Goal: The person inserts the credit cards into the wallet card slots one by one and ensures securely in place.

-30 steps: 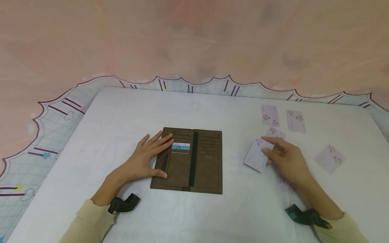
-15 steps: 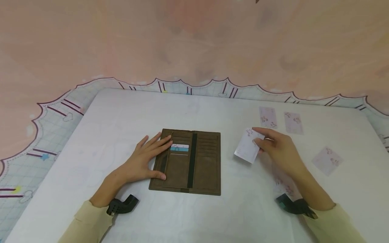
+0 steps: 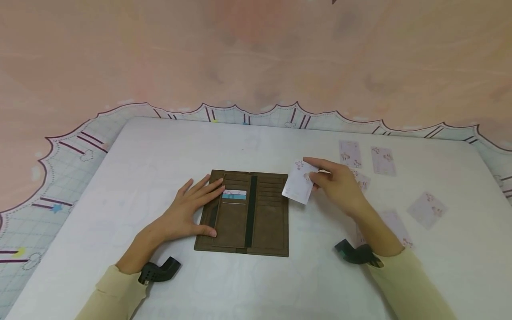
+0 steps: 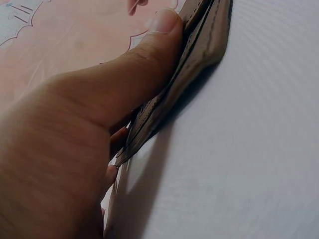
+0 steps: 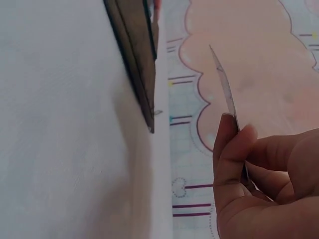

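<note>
A brown bifold wallet lies spread open on the white table. A white and blue card sticks up from a slot in its left half. My left hand rests with spread, straight fingers on the wallet's left edge; in the left wrist view the thumb lies on top of that edge. Between thumb and fingers, my right hand pinches a pale card with a reddish floral print. This card is held just off the wallet's upper right edge, seen edge-on in the right wrist view.
Several similar cards lie on the right of the table, among them two at the back and one tilted card farther right. Others are partly covered by the right hand and forearm. A scalloped printed cloth border runs behind the table.
My right hand has carried the card left, from among the other cards to the wallet's right edge. The left hand and the wallet have kept their places.
</note>
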{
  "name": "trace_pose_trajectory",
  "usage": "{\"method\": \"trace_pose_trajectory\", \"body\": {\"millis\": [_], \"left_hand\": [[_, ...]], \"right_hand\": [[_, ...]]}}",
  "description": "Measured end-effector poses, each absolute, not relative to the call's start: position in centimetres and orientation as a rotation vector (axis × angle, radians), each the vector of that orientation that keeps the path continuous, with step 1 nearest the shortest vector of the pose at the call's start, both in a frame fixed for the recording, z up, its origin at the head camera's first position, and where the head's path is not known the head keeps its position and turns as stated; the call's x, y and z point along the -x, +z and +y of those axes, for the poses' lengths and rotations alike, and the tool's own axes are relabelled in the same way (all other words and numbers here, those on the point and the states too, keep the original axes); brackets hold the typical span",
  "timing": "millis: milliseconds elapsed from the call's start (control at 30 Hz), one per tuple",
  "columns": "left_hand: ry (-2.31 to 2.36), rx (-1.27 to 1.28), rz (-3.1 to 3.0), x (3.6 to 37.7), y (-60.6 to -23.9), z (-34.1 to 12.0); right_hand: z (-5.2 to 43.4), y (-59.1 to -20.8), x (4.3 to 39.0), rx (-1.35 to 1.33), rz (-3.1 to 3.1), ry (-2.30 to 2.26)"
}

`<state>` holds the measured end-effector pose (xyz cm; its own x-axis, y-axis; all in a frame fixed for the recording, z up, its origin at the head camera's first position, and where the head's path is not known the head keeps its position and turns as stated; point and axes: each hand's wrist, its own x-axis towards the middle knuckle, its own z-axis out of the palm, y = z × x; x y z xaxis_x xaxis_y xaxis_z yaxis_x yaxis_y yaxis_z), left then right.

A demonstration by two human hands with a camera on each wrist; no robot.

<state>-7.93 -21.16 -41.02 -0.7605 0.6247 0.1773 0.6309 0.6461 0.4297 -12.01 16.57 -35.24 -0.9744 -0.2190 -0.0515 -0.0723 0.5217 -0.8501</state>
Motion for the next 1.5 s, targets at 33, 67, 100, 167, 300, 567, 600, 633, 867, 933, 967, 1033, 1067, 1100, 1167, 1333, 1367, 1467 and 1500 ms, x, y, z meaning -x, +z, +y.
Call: {"method": "trace_pose_trajectory", "body": {"millis": [33,67,100,167,300,567,600,633,867,933,967,1033,1067,1100,1167,1333,1367,1467,1500], "left_hand": [[-0.749,1.083,-2.839,7.9,-41.0,-21.1],[-0.750,1.084,-2.839,7.9,-41.0,-21.1],[-0.751,1.085,-2.840,7.9,-41.0,-21.1],[-0.749,1.086,-2.842,7.9,-41.0,-21.1],[-0.749,1.078,-2.856,7.9,-40.8,-21.1],[-0.755,1.062,-2.876,7.9,-40.5,-21.0],[-0.755,1.061,-2.877,7.9,-40.4,-21.0],[-0.752,1.059,-2.878,7.9,-40.4,-21.0],[-0.759,1.054,-2.877,7.8,-40.3,-21.1],[-0.763,1.056,-2.877,7.7,-40.2,-21.1],[-0.762,1.056,-2.877,7.7,-40.2,-21.1],[-0.758,1.058,-2.876,7.7,-40.2,-21.2],[-0.756,1.058,-2.874,7.7,-40.2,-21.2],[-0.755,1.059,-2.873,7.8,-40.2,-21.2],[-0.757,1.063,-2.870,7.8,-40.2,-21.2],[-0.777,1.076,-2.856,7.8,-40.1,-21.1],[-0.778,1.078,-2.854,7.8,-40.1,-21.1],[-0.779,1.081,-2.850,7.8,-40.2,-21.1],[-0.784,1.081,-2.850,7.8,-40.1,-21.1]], "right_hand": [[16.4,-35.2,12.1,0.249,2.598,-1.460],[16.3,-35.2,12.2,0.253,2.590,-1.481],[16.1,-35.3,12.3,0.256,2.580,-1.503],[15.9,-35.4,12.4,0.272,2.559,-1.544],[15.3,-35.6,12.8,0.308,2.551,-1.586],[13.3,-35.6,13.8,0.352,2.471,-1.716],[13.0,-35.7,13.9,0.349,2.460,-1.732],[12.8,-35.7,14.1,0.346,2.450,-1.748],[10.7,-36.6,15.0,0.341,2.434,-1.789],[10.2,-36.8,15.2,0.338,2.432,-1.793],[9.9,-36.8,15.3,0.329,2.418,-1.806],[9.4,-36.8,15.5,0.310,2.374,-1.858],[9.1,-36.7,15.6,0.299,2.348,-1.890],[8.9,-36.7,15.7,0.288,2.317,-1.927],[8.4,-36.6,15.9,0.258,2.259,-1.989],[7.2,-36.8,16.1,0.213,2.196,-2.045],[7.0,-36.8,16.1,0.211,2.190,-2.047],[6.4,-37.2,16.2,0.195,2.158,-2.076],[6.2,-37.3,16.2,0.191,2.144,-2.090]]}}
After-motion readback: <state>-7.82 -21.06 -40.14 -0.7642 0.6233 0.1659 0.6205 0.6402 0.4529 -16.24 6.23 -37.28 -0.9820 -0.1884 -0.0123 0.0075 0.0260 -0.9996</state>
